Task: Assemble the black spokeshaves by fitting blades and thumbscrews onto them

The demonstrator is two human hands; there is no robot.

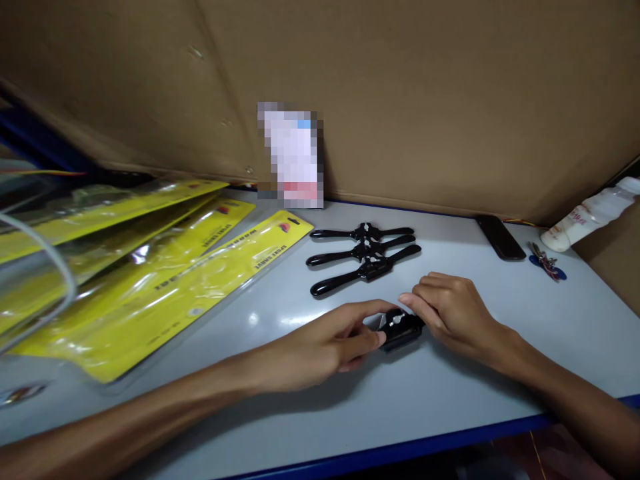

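A small black tool body (pixel 400 329) with a shiny metal plate lies on the grey table (pixel 280 407) between my hands. My left hand (pixel 325 343) pinches it from the left, thumb and fingers closed on its edge. From the right, my right hand (pixel 450 310) grips the same piece with curled fingertips. Just behind them three finished black tools with long handles on both sides (pixel 365 257) lie side by side in a neat row.
Yellow blister packages (pixel 165 280) fan out over the left of the table. A black phone (pixel 500 237), a key bunch (pixel 547 261) and a lying white bottle (pixel 590 215) sit at the back right. Cardboard walls the back. The blue table edge (pixel 400 450) runs near me.
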